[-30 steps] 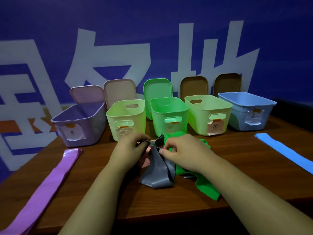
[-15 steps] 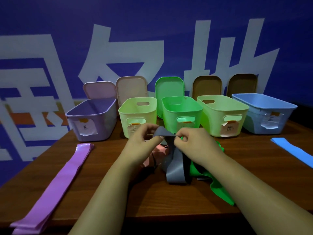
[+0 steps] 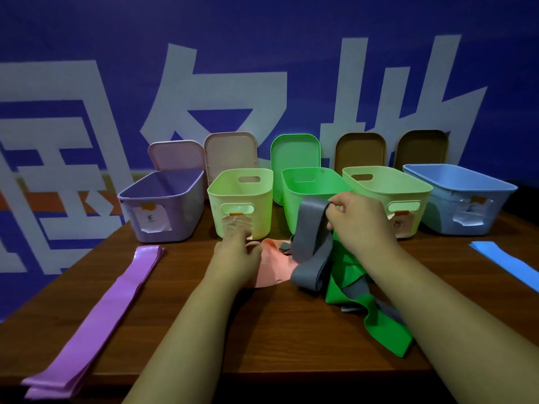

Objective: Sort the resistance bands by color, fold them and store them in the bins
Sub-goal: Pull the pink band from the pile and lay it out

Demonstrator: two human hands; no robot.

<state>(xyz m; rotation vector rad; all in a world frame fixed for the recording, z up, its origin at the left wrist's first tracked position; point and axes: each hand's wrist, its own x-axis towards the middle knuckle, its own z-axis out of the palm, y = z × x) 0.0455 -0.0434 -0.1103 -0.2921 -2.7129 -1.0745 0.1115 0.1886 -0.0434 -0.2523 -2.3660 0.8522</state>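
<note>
Wooden table (image 3: pixel 262 330); right hand (image 3: pixel 358 225) pinches limp, smooth grey band (image 3: pixel 310 228).

Both forearms reach toward 12 o'clock. The right hand (image 3: pixel 360 225), raised, pinches the gray band (image 3: pixel 309 228); the left hand (image 3: pixel 236 258) sits lower at its 8 o'clock, grip blurred.

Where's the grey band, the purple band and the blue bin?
grey band (image 3: pixel 310 228): head view, on its hanging strip.
purple band (image 3: pixel 116 293): head view, on the middle of its length.
blue bin (image 3: pixel 443 217): head view, on its front wall.
</note>
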